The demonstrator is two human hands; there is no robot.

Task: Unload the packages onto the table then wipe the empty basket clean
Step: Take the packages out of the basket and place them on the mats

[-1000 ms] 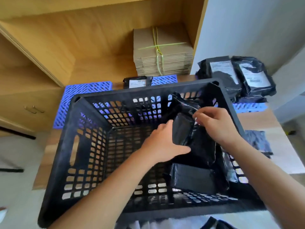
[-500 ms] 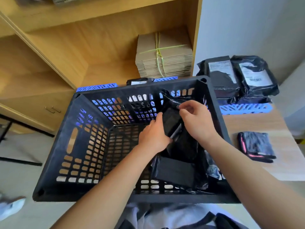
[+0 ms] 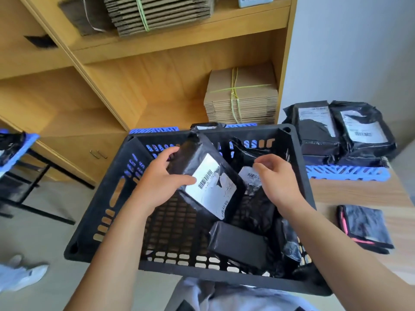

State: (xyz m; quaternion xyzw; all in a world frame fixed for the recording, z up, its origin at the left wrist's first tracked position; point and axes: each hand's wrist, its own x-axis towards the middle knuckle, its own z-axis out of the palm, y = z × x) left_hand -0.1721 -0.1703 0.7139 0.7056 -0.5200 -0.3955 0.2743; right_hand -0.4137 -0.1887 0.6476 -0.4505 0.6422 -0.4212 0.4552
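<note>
A black slatted basket [image 3: 105, 198] stands in front of me at the table's edge. My left hand [image 3: 157, 187] grips a black package with a white barcode label [image 3: 206, 173] and holds it tilted above the basket floor. My right hand [image 3: 278, 182] pinches the crumpled top of a second labelled black package [image 3: 249, 178] inside the basket. Below them lie a black boxy package [image 3: 238, 243] and more black bags against the right wall. Several black packages [image 3: 336, 133] are stacked on the table [image 3: 350, 194] at the far right.
A folded black cloth with pink trim [image 3: 363, 225] lies on the table to the right. A blue crate [image 3: 345, 172] sits under the stacked packages. Tied cardboard bundles [image 3: 242, 95] fill the wooden shelf behind. Another blue crate on a black stand [image 3: 13, 149] is at the left.
My left hand has pulled one package up and to the left, turning its white label into view. The right hand has come off it onto a second package. The camera has tilted up.
</note>
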